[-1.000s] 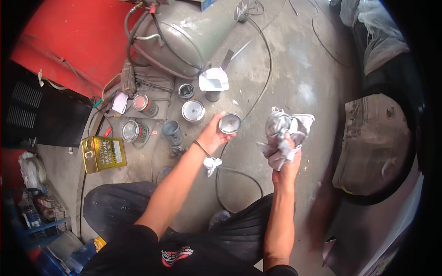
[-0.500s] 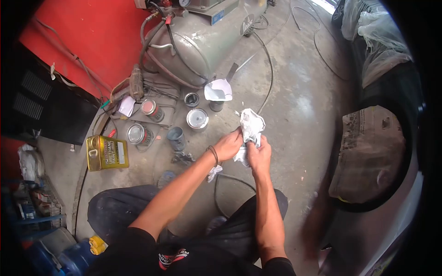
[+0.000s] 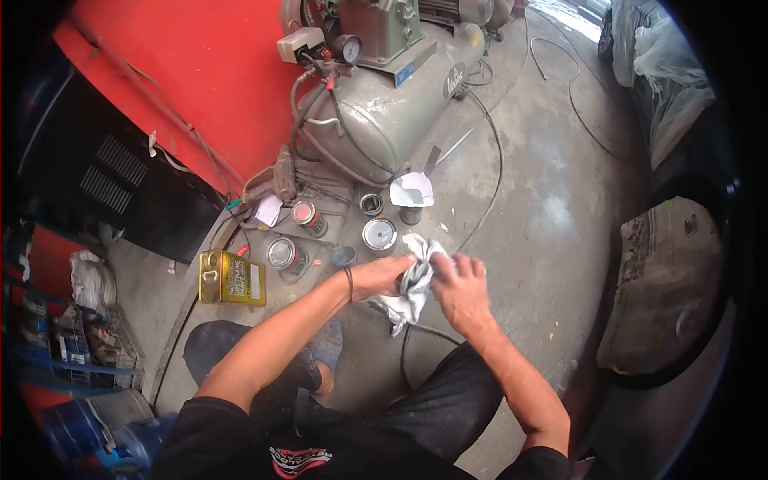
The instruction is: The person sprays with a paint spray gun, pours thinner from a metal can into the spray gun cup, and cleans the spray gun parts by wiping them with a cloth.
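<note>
A white rag (image 3: 419,282) with grey smudges is bunched between my two hands, over the floor in front of my knees. My left hand (image 3: 382,277) is closed on its left side, wrapped round the cloth; a dark spot shows by the fingers, but I cannot make out whether something is inside. On the right side, my right hand (image 3: 464,294) pinches the cloth with thumb and forefinger, its other fingers raised and slightly blurred. Just beyond my left wrist, a grey cup (image 3: 343,256) stands partly hidden. An open can of grey paint (image 3: 379,234) sits beyond the rag.
Paint cans (image 3: 282,254) and a yellow thinner tin (image 3: 232,278) stand at the left. A paper strainer (image 3: 412,190) rests on a dark cup. Behind is an air compressor (image 3: 376,120). Hoses cross the floor. A car wheel arch covered with paper (image 3: 660,288) is at the right.
The rag has come closer to my body and is bunched differently. My right hand has shifted to its right side, fingers lifted. The camera view has tilted up and turned left.
</note>
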Demonstrator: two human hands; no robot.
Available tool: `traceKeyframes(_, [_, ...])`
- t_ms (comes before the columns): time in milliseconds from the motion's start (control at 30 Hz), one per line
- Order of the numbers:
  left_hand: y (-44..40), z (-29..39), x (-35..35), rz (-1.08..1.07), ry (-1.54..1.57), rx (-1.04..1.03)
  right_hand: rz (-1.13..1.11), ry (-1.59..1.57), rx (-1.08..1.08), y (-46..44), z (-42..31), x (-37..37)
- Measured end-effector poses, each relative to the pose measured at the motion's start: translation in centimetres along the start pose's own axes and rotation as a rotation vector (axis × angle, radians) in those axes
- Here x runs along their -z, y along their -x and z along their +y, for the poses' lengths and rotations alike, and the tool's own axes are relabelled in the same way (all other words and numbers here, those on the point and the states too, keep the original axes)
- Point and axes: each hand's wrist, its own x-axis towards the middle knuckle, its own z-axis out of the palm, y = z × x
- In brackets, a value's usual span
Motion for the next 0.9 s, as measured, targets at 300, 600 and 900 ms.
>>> traceKeyframes(300, [5.6, 5.0, 0.2, 0.249, -0.694, -0.472, -0.233, -1.293, -0.735, -3.8, -2.4, 2.1])
traceKeyframes(600, [7.9, 5.3, 2.0, 0.11, 0.169, -0.361, 0.185, -1.52, -0.972, -2.1, -2.0, 5.2])
traceKeyframes(900, [7.6, 5.7, 0.1, 0.039, 0.186, -0.25, 0.156, 0.185, 0.086, -6.2, -3.2, 7.9])
